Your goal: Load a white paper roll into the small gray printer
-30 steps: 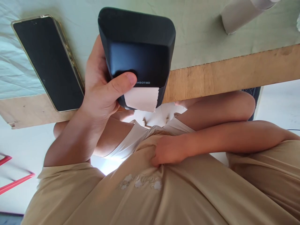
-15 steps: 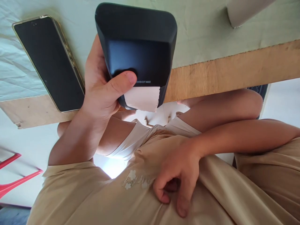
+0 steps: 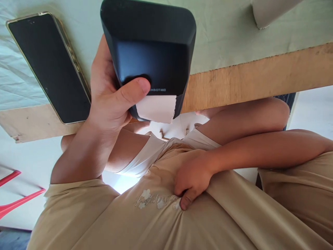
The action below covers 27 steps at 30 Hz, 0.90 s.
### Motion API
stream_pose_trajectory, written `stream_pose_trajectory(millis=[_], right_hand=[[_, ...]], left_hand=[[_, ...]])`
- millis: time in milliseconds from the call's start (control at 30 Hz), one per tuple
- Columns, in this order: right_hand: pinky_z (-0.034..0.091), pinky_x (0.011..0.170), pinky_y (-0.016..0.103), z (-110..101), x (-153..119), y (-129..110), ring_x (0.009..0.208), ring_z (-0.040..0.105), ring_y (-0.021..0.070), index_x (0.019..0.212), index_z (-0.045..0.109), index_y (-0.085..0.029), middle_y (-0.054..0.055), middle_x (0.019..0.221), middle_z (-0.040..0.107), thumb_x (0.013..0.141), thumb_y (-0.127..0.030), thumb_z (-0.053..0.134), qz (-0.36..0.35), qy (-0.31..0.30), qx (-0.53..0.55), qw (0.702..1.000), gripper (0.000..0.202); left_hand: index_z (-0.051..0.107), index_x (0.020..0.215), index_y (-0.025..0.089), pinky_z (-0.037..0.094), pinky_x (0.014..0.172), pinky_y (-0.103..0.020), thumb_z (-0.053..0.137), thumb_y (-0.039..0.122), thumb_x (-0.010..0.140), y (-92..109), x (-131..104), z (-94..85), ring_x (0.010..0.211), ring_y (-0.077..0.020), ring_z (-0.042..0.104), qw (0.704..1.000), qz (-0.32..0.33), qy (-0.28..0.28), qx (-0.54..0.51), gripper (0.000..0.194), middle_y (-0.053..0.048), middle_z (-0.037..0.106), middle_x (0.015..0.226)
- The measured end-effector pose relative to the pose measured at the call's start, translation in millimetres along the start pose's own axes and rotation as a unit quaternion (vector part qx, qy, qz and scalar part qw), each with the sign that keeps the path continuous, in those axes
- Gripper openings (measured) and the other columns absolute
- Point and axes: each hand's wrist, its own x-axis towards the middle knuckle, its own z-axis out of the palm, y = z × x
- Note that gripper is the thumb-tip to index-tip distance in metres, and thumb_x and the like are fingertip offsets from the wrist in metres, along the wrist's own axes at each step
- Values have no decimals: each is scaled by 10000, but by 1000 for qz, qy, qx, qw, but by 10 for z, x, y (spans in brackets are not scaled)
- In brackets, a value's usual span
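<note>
A black handheld device (image 3: 156, 62) with a torn white paper strip (image 3: 157, 108) at its lower end is gripped by my left hand (image 3: 114, 93), the thumb pressed on its face beside small lettering. My right hand (image 3: 192, 177) rests against the front of my beige shirt (image 3: 125, 222), fingers curled in and thumb pointing down. The fingers meet the cloth near a white printed pattern (image 3: 151, 200), and folds run out from there. Whether they pinch fabric is hard to make out.
A black phone in a clear case (image 3: 49, 69) lies left of the device, on the green cloth and wooden table edge (image 3: 249, 78). A pale cylinder (image 3: 272, 10) is at upper right. Red bars (image 3: 22, 203) show at lower left.
My right hand has moved up slightly and its fingers have closed against the shirt. The device and phone appear shifted slightly left and up in view, with my left hand's grip unchanged.
</note>
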Motion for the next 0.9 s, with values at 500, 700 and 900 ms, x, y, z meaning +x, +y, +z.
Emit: stream_pose_trajectory(millis=[500, 700, 900], right_hand=[[447, 777, 229, -90, 21, 40, 696, 561, 80, 683, 708, -160, -100, 618, 615, 1020, -335, 659, -9, -99, 135, 986, 383], [505, 762, 240, -57, 11, 7, 734, 611, 105, 640, 730, -163, -66, 666, 695, 959, -414, 696, -26, -138, 198, 970, 408], [551, 638, 248, 3, 29, -12, 607, 617, 111, 527, 672, -156, -74, 586, 661, 875, -388, 760, -48, -118, 238, 963, 427]], left_hand=[[736, 1258, 203, 675, 976, -367, 988, 444, 790, -47, 8, -27, 990, -174, 745, 999, 30, -23, 7, 583, 12, 683, 1084], [787, 1256, 421, 625, 546, -369, 932, 525, 727, -457, 340, -240, 788, -252, 746, 967, 206, -145, -46, 558, 24, 790, 992], [806, 1171, 421, 596, 499, -376, 966, 490, 672, -456, 337, -192, 672, -224, 688, 980, 161, -102, -55, 528, 14, 755, 921]])
